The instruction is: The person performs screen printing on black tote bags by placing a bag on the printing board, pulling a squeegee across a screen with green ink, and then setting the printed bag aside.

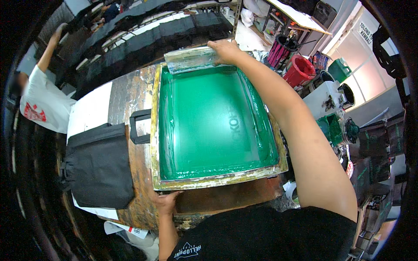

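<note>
A screen printing frame with paint-stained wooden edges stands before me, its mesh coated with green ink. Across its far end lies a squeegee with a pale, ink-smeared bar, and my right hand is closed round the right part of it. My left hand grips the frame at its near left corner; the thumb shows and the other fingers are partly hidden. From under the frame's left side sticks a black fabric handle. To the left, a black fabric bag lies flat.
The worn wooden table carries white sheets at left. A person in a white shirt stands at far left. Black pieces cover a long rack behind. At right are a red bucket, a pink-streaked pot and green ink containers.
</note>
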`<control>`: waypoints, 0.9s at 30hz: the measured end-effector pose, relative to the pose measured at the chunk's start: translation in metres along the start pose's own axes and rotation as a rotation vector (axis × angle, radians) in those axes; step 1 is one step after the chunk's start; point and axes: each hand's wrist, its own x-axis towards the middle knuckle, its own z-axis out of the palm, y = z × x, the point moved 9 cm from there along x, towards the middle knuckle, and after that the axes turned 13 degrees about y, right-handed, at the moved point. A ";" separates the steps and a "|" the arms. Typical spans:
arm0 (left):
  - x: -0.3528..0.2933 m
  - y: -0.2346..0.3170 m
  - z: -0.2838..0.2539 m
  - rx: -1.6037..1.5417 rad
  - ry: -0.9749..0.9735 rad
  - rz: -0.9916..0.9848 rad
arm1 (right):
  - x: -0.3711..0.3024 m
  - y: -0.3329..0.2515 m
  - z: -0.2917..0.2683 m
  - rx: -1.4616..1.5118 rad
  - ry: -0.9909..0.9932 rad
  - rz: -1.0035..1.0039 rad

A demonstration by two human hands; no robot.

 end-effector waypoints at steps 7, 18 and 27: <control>0.005 0.018 0.005 0.597 -0.139 0.291 | -0.036 -0.003 -0.033 0.052 0.228 0.055; 0.159 0.128 0.106 0.235 -0.157 0.675 | -0.050 -0.023 -0.022 -0.118 0.482 0.024; 0.259 0.120 0.322 0.681 -0.170 0.853 | -0.067 -0.037 -0.003 -0.156 0.592 -0.035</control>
